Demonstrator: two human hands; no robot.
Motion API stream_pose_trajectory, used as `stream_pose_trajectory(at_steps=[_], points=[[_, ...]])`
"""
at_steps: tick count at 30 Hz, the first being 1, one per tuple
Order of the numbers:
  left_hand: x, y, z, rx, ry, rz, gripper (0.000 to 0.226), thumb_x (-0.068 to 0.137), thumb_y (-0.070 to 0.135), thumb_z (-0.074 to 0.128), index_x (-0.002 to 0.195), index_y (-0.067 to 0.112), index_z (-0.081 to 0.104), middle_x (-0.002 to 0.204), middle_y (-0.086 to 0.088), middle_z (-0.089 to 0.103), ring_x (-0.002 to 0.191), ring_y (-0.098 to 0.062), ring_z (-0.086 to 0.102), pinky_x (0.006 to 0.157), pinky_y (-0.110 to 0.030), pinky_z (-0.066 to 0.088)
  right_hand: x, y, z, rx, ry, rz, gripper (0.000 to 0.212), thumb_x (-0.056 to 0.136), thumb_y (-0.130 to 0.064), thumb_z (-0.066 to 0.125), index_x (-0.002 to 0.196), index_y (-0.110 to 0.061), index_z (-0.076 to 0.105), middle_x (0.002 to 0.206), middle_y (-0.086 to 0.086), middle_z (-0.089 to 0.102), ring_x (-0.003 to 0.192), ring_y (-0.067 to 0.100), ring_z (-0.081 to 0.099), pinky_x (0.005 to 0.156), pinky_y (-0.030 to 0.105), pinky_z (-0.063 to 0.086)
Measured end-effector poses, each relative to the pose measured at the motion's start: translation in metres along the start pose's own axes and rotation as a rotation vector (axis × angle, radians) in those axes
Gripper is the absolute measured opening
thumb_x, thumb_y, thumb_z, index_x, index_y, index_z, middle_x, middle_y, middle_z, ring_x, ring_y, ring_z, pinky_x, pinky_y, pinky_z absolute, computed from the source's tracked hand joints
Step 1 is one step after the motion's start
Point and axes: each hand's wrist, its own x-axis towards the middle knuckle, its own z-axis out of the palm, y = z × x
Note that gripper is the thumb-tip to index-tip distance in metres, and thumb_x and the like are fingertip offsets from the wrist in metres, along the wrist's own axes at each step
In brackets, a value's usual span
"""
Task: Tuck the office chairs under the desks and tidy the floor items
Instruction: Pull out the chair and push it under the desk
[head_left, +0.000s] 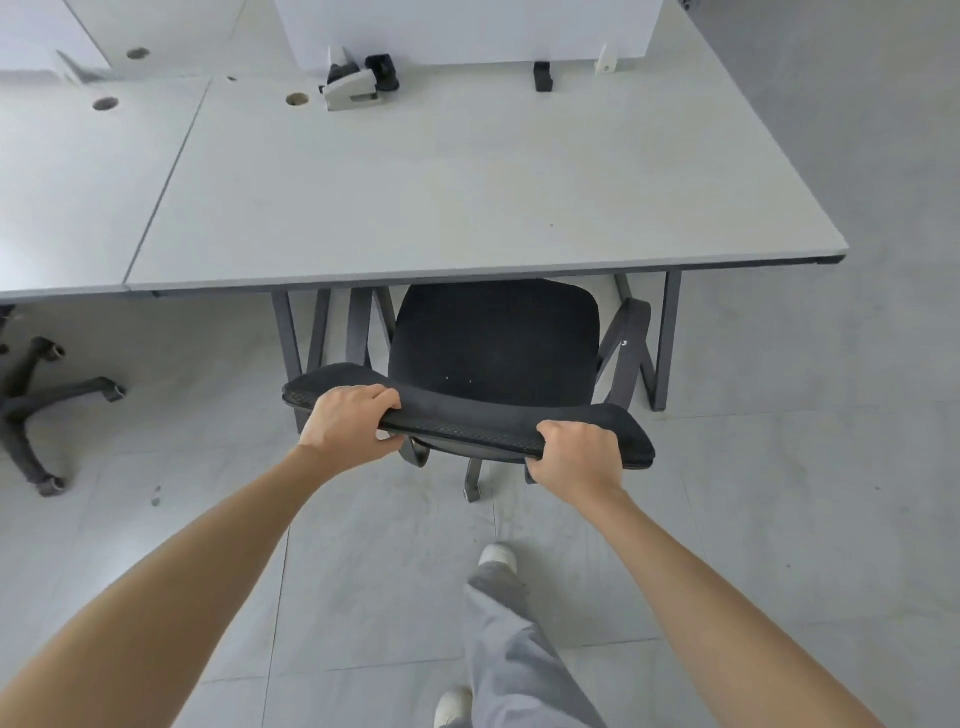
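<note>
Both hands clasp the top edge of the black office chair's backrest (467, 423), the left hand (350, 421) near its left end and the right hand (576, 457) near its right, fingers curled over it. Beyond the hands, the seat (493, 343) sits partly under the table (415, 197). Pushed askew, the armrest (626, 348) beyond the right hand might catch the table leg (665, 338). One chair held; a second chair's base (36, 410) lies far left of the left hand.
</note>
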Motion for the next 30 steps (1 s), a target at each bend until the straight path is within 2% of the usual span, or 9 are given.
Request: stream_pose_trajectory(at_steps=[5, 9, 12, 15, 18, 30], points=[[0.057, -0.037, -0.003, 0.026, 0.003, 0.014, 0.042, 0.070, 0.054, 0.056, 0.094, 0.021, 0.062, 0.084, 0.008, 0.067, 0.075, -0.017, 0.061, 0.064, -0.025, 0.041, 0.061, -0.003, -0.010, 0.019, -0.003, -0.003, 0.022, 0.080, -0.036, 0.056, 0.075, -0.017, 0.046, 0.078, 0.003, 0.065, 0.068, 0.025, 0.053, 0.046, 0.026, 0.020], [0.100, -0.055, -0.015, 0.031, -0.084, 0.068, 0.071, 0.067, 0.074, 0.029, 0.102, 0.019, 0.059, 0.089, 0.007, 0.065, 0.083, -0.017, 0.060, 0.075, -0.026, 0.040, 0.106, 0.000, -0.020, 0.012, -0.007, -0.005, 0.026, 0.081, -0.038, 0.055, 0.090, -0.015, 0.060, 0.083, 0.003, 0.068, 0.078, 0.025, 0.062, 0.056, 0.027, 0.033], [0.124, -0.066, -0.020, -0.001, -0.122, 0.063, 0.078, 0.067, 0.076, 0.020, 0.102, 0.017, 0.058, 0.091, 0.005, 0.064, 0.085, -0.018, 0.058, 0.078, -0.027, 0.040, 0.133, 0.002, -0.023, 0.028, -0.008, 0.007, 0.026, 0.080, -0.037, 0.056, 0.093, -0.015, 0.062, 0.084, 0.002, 0.067, 0.080, 0.024, 0.062, 0.057, 0.027, 0.036], [0.134, -0.066, -0.016, -0.016, -0.080, 0.030, 0.076, 0.065, 0.076, 0.020, 0.095, 0.017, 0.058, 0.086, 0.006, 0.063, 0.080, -0.017, 0.059, 0.065, -0.025, 0.036, 0.150, 0.008, -0.023, 0.021, -0.002, 0.013, 0.028, 0.079, -0.037, 0.057, 0.098, -0.017, 0.062, 0.086, -0.001, 0.067, 0.082, 0.022, 0.061, 0.057, 0.027, 0.038], [0.136, -0.061, -0.012, -0.023, 0.002, -0.014, 0.074, 0.065, 0.077, 0.027, 0.090, 0.018, 0.064, 0.080, 0.007, 0.067, 0.073, -0.016, 0.062, 0.057, -0.024, 0.039, 0.160, 0.016, -0.022, 0.019, 0.000, 0.037, 0.030, 0.077, -0.036, 0.057, 0.101, -0.018, 0.062, 0.090, -0.002, 0.068, 0.085, 0.021, 0.061, 0.061, 0.028, 0.044], [0.140, -0.059, -0.017, -0.022, -0.058, -0.047, 0.072, 0.067, 0.076, 0.030, 0.090, 0.018, 0.065, 0.078, 0.007, 0.068, 0.072, -0.016, 0.064, 0.053, -0.024, 0.042, 0.165, 0.019, -0.018, 0.046, 0.024, 0.034, 0.024, 0.071, -0.030, 0.060, 0.093, -0.019, 0.064, 0.084, -0.003, 0.068, 0.080, 0.020, 0.061, 0.058, 0.027, 0.048]])
